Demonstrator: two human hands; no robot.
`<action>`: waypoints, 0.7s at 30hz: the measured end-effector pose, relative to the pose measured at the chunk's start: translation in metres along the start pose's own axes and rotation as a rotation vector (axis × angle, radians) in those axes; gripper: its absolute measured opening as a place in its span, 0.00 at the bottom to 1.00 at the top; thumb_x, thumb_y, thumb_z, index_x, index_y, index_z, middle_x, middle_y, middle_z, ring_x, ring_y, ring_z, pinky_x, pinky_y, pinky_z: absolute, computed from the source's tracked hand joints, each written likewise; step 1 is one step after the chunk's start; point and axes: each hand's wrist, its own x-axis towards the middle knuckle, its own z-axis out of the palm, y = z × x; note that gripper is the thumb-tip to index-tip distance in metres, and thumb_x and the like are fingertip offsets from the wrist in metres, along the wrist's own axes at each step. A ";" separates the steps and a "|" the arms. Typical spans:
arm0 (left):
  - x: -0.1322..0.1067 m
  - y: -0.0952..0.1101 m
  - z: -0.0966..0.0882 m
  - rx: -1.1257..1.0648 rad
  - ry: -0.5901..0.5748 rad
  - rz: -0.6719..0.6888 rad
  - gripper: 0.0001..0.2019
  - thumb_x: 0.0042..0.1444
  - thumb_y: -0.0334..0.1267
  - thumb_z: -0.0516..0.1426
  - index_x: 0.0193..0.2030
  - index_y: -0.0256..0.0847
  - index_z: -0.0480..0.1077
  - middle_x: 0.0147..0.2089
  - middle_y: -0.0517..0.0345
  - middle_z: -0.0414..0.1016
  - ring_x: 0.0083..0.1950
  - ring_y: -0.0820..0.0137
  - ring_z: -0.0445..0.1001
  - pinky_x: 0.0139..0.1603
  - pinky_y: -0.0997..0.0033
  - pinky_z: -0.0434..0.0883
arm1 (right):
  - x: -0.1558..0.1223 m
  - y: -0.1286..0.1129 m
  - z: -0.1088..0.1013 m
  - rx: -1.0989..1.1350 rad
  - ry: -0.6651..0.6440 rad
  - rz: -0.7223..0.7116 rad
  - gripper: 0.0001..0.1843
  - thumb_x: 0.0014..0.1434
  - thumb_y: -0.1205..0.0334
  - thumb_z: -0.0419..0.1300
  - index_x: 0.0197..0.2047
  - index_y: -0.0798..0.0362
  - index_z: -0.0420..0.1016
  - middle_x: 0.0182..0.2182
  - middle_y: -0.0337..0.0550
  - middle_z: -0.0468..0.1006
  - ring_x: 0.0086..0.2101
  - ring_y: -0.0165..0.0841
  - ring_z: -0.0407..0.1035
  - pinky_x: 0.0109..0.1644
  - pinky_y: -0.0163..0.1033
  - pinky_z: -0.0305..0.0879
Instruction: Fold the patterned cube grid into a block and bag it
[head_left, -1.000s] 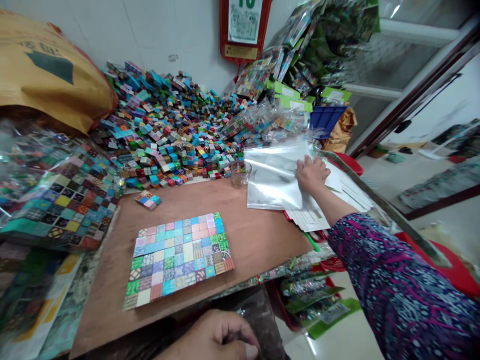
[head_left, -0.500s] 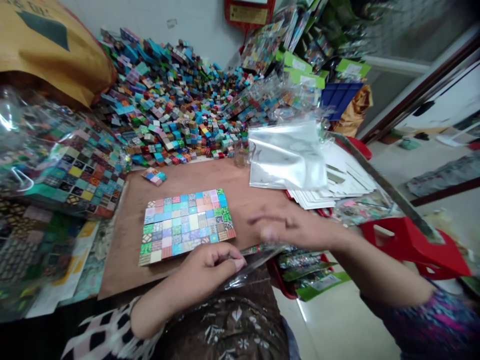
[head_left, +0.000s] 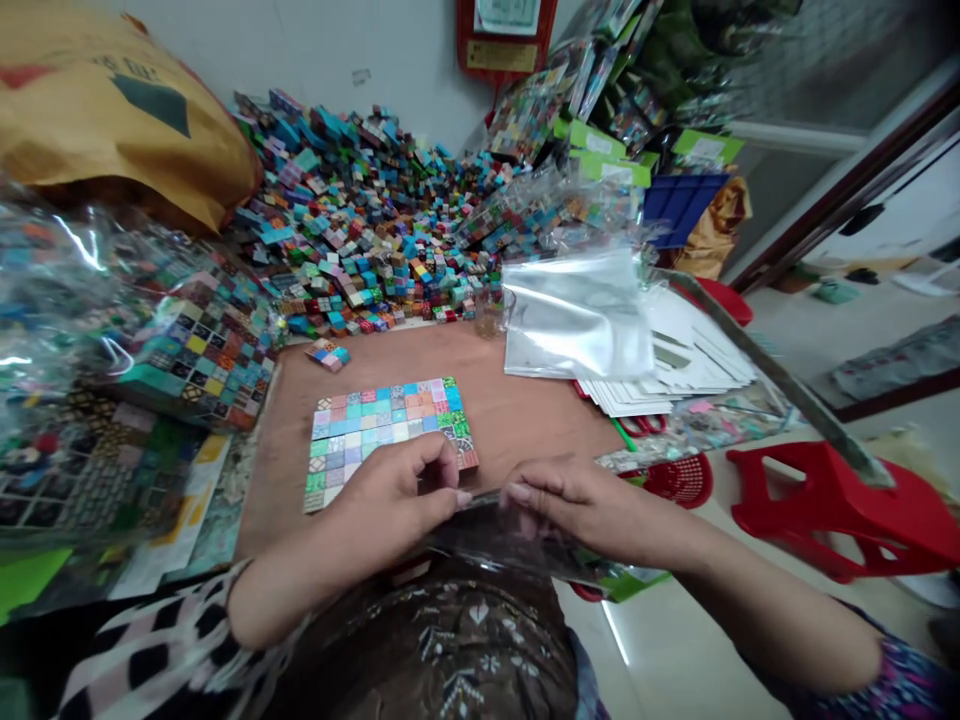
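Fingers (head_left: 551, 503) pinch plastic (head_left: 484, 542) (barely parted).

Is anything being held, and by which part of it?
Yes: a clear plastic bag, by its upper edge, in the left hand and right hand.

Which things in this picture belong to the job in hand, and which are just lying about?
Probably the job:
clear bag, held between left hand and right hand
flat panel of blocks, on the brown board
stack of clear bags

Probably just lying about:
red stool
red basket
yellow sack
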 end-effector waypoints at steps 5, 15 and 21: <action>-0.002 0.002 -0.005 0.123 0.002 0.113 0.08 0.54 0.41 0.56 0.31 0.41 0.74 0.30 0.60 0.74 0.34 0.70 0.70 0.38 0.70 0.64 | 0.000 -0.008 -0.002 0.029 -0.075 0.033 0.12 0.69 0.56 0.51 0.41 0.51 0.74 0.32 0.41 0.80 0.30 0.30 0.71 0.35 0.36 0.67; -0.004 0.008 -0.008 0.176 -0.051 0.168 0.11 0.58 0.41 0.54 0.28 0.40 0.73 0.28 0.61 0.74 0.32 0.72 0.69 0.36 0.72 0.62 | 0.002 -0.021 -0.015 -0.275 -0.073 -0.037 0.14 0.67 0.59 0.56 0.33 0.55 0.77 0.26 0.38 0.74 0.27 0.27 0.65 0.31 0.34 0.57; -0.008 0.006 -0.014 0.262 -0.014 0.136 0.11 0.58 0.41 0.52 0.30 0.40 0.72 0.28 0.60 0.72 0.32 0.70 0.68 0.35 0.71 0.61 | 0.015 -0.034 -0.007 -0.171 -0.112 -0.048 0.09 0.68 0.64 0.54 0.37 0.55 0.73 0.28 0.38 0.76 0.29 0.26 0.67 0.33 0.31 0.61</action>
